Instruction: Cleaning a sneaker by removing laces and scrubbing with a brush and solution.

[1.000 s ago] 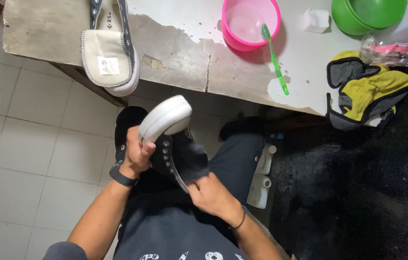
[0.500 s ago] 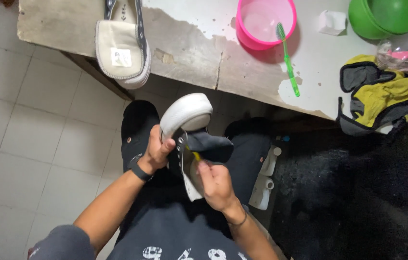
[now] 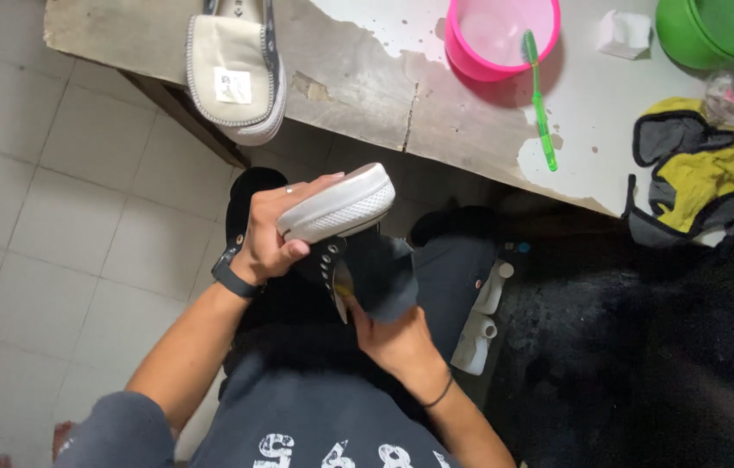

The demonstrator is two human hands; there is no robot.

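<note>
Gripped at its white rubber toe by the left hand [image 3: 273, 232], a dark shoe [image 3: 351, 251] hangs sole-up over the lap, fingers wrapped tight; the right hand [image 3: 393, 340] pinches its soft tongue or insole from below, seemingly to open the inside. Above, a worn bench [image 3: 367, 82] with peeling white coating carries a second shoe [image 3: 232, 74], sole up, overhanging its near edge. A yellow-and-grey cloth [image 3: 701, 169] slumps at the right edge. Toward the far edge sit a green basin [image 3: 718, 26] and pink plastic bowl [image 3: 499, 35], a green toothbrush [image 3: 540, 100] leaning from its rim.
</note>
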